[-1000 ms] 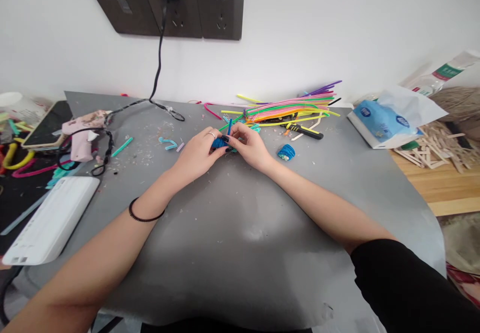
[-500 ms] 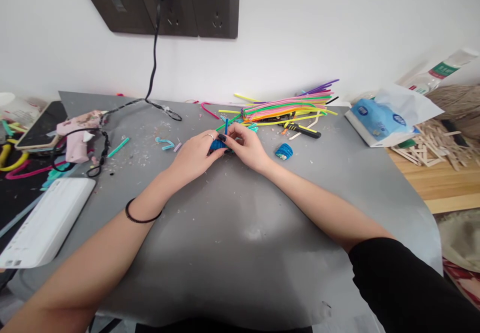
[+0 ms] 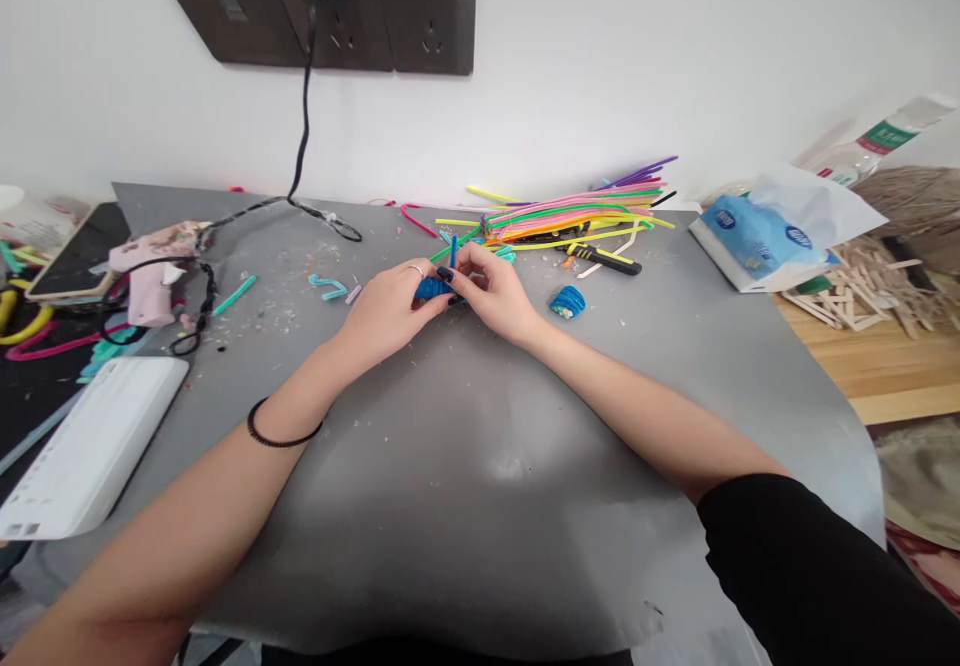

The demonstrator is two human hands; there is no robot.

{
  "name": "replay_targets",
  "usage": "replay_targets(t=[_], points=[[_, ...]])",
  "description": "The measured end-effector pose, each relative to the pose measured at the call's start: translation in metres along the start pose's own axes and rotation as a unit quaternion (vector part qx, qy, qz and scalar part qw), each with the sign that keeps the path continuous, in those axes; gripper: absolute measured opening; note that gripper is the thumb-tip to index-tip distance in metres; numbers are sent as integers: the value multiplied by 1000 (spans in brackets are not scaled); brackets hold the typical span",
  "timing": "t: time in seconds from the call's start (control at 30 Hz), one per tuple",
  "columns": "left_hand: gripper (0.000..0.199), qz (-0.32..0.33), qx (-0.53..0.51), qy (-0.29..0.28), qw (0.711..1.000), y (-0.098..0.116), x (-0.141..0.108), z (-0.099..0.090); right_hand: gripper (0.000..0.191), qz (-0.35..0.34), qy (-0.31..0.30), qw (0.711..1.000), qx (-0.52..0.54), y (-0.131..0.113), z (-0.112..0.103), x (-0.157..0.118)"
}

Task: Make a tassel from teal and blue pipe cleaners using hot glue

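Note:
My left hand [image 3: 391, 308] is closed around a blue pipe-cleaner piece [image 3: 430, 288], a coiled bundle partly hidden by the fingers. My right hand [image 3: 495, 292] meets it from the other side, thumb and fingers pinched together at the piece. A short blue pipe-cleaner end [image 3: 453, 250] sticks up between the hands. To the right of my right hand lies a similar blue coiled piece [image 3: 567, 302] with a pale patch at its lower edge. Behind the hands is a bundle of coloured pipe cleaners [image 3: 577, 208].
Yellow-and-black-handled pliers [image 3: 611, 260] lie by the bundle. A pink glue gun [image 3: 150, 291] and a white power bank-like box [image 3: 97, 446] are at left, with a black cord [image 3: 306, 126] from the wall socket. Tissues [image 3: 765, 236] and wooden sticks [image 3: 877, 291] are at right.
Both hands stay nearly in place on the blue piece, with slightly more of it showing beside the left fingers. The view has shifted very slightly.

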State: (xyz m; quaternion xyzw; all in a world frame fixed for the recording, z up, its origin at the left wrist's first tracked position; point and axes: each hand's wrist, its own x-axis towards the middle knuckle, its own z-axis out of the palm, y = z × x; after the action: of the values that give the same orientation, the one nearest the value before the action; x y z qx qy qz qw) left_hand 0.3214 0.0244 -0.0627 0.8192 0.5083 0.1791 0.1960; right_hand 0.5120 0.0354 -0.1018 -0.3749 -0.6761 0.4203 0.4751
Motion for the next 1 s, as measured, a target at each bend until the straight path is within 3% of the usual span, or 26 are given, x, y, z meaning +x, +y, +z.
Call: replay_targets(t=[0.23, 1.0], points=[[16, -34, -73, 4, 997, 3, 0, -3, 46, -2, 2, 1000, -8, -2, 0, 0], [23, -35, -86, 8, 996, 3, -2, -4, 44, -14, -2, 1000, -26, -2, -2, -1]])
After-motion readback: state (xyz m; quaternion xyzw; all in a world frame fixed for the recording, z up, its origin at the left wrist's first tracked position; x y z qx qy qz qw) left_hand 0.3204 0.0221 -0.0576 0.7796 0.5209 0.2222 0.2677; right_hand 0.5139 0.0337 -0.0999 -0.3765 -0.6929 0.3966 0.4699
